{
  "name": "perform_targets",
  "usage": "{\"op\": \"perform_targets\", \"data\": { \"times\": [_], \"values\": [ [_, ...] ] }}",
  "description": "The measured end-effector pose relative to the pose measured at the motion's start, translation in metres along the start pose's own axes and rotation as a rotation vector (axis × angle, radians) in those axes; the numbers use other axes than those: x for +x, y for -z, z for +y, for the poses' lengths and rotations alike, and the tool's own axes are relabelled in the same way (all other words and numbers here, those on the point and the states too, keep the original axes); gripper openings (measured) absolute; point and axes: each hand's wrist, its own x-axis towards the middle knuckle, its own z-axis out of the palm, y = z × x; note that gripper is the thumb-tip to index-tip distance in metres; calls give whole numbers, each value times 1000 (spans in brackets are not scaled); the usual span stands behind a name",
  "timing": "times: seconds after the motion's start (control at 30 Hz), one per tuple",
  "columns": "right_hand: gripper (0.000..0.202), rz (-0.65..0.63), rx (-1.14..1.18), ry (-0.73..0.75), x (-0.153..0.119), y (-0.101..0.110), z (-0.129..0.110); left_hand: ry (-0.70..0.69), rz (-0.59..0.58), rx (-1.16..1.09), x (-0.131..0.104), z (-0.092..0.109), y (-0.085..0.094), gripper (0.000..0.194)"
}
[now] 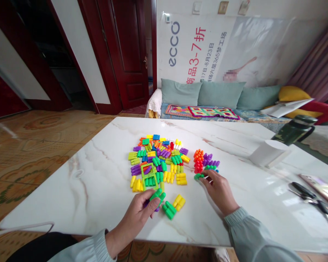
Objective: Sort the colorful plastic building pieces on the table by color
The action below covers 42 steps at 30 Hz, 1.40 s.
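Observation:
My left hand [142, 207] is closed around a green toy block [159, 195], with a bit of purple showing under it, over the near edge of the white marble table. My right hand [217, 189] pinches another green block [198, 176] on the tabletop, just in front of grouped orange [198, 155], red [198, 166] and purple [211, 162] pieces. A loose green block [169, 210] and a yellow one [179, 202] lie to the right of my left hand. Beyond them spreads a mixed pile of coloured blocks, with a lime frame piece [149, 177] on it.
On the white table [98, 174], a white curved object [269, 153] stands at the right near a camouflage flask [295, 129]. Keys [311, 198] and a phone [319, 187] lie at the right. A sofa with green cushions [221, 94] is behind the table.

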Motion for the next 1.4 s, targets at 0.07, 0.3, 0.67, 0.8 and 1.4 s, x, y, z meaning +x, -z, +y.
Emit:
{"op": "perform_targets", "data": {
  "times": [0.07, 0.3, 0.67, 0.8, 1.4],
  "values": [
    [20, 109, 47, -1, 6, 14, 1, 1, 6, -8, 0, 0, 0, 39],
    [24, 378, -57, -158, 32, 59, 31, -8, 25, -5, 0, 0, 0, 37],
    [25, 220, -72, -117, 43, 38, 46, 4, 2, 31, 1, -4, 1, 37],
    [26, 155, -119, -136, 45, 29, 45, 9, 11, 41, 2, -3, 1, 37],
    [27, 36, -432, -150, 43, 31, 24, 20, 43, 21, 1, 1, 0, 38]
  ]
}}
